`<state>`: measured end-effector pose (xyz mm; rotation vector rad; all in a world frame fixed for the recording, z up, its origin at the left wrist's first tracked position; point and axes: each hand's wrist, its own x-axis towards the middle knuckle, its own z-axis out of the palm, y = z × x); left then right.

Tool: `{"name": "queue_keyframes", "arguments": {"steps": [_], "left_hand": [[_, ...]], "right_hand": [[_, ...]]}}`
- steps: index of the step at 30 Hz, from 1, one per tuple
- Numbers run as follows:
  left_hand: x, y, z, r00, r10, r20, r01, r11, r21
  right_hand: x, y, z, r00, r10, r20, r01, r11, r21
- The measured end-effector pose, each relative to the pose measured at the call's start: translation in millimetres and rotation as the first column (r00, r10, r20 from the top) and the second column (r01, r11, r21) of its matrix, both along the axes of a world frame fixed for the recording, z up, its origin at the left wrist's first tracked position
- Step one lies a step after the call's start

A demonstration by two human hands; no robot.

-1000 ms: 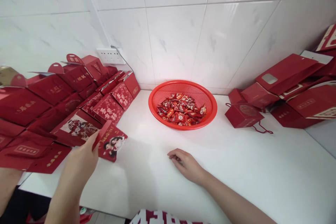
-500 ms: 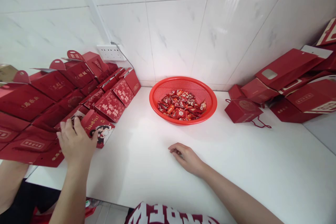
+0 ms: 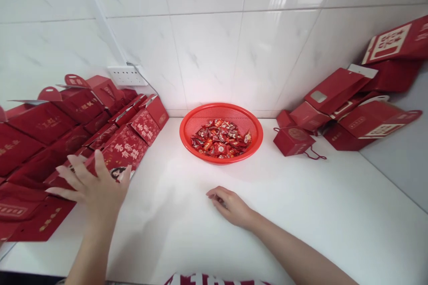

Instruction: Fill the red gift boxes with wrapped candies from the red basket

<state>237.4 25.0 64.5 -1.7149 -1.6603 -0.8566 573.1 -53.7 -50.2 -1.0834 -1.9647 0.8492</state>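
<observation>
My left hand (image 3: 96, 187) has its fingers spread over the front of the rows of red gift boxes (image 3: 125, 147) at the left, and nothing is held in it. Just beyond its thumb is a box with a cartoon figure (image 3: 118, 173), partly hidden by the hand. My right hand (image 3: 230, 207) rests on the white table (image 3: 187, 231), its fingers curled; whether something is inside them is hidden. Behind it stands a red mesh basket (image 3: 256, 144) with many small wrapped candies (image 3: 220, 140) in it.
At the right, several red boxes (image 3: 337, 89) are piled, with a small corded box (image 3: 294, 140) in front. A white power strip (image 3: 127, 75) is fixed to the tiled wall (image 3: 207, 53) at the back.
My left hand has let go of the figure box and opened wide; that box now lines up with its row. The view has shifted, and the other person's arm at the left is out of view.
</observation>
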Motion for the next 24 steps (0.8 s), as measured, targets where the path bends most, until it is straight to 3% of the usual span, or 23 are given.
{"name": "queue_keyframes", "arguments": {"steps": [3,6,8,9,11,13,15,18,20,22,24], "left_hand": [[41,7,-17.9,0.960,-0.273,-0.066,0.274,0.962,0.009],[90,13,-51.9,0.791,-0.608,-0.058,0.589,0.784,-0.196],[121,16,-73.7,0.715,-0.699,0.033,0.652,0.648,-0.393],[136,18,-82.0,0.688,-0.721,0.082,0.662,0.578,-0.477],[159,22,-91.9,0.653,-0.742,0.153,0.667,0.468,-0.580],[174,26,-95.0,0.638,-0.751,0.170,0.667,0.428,-0.610],[181,29,-96.3,0.663,-0.732,0.159,0.649,0.455,-0.610],[183,32,-100.7,0.710,-0.682,0.176,0.629,0.500,-0.595],[183,34,-100.5,0.712,-0.664,0.231,0.644,0.486,-0.591],[184,36,-88.5,0.703,-0.635,0.321,0.666,0.429,-0.610],[181,35,-59.8,0.659,-0.598,0.456,0.697,0.256,-0.670]], "right_hand": [[13,15,16.2,0.989,-0.044,0.143,-0.007,0.942,0.336],[45,33,46.2,0.954,-0.213,0.212,0.039,0.787,0.615],[76,43,71.5,0.906,-0.382,0.184,0.177,0.734,0.656],[93,46,84.4,0.861,-0.478,0.176,0.277,0.728,0.627],[130,51,106.9,0.733,-0.668,0.129,0.479,0.641,0.599],[171,52,121.2,0.588,-0.806,0.067,0.622,0.503,0.600],[213,48,125.5,0.429,-0.903,0.009,0.739,0.357,0.571],[270,37,118.7,0.179,-0.984,0.005,0.877,0.162,0.452],[297,28,111.6,0.056,-0.998,0.023,0.929,0.060,0.366],[316,19,105.7,-0.027,-0.998,0.055,0.955,-0.009,0.296],[327,12,101.1,-0.071,-0.988,0.137,0.970,-0.036,0.242]]}}
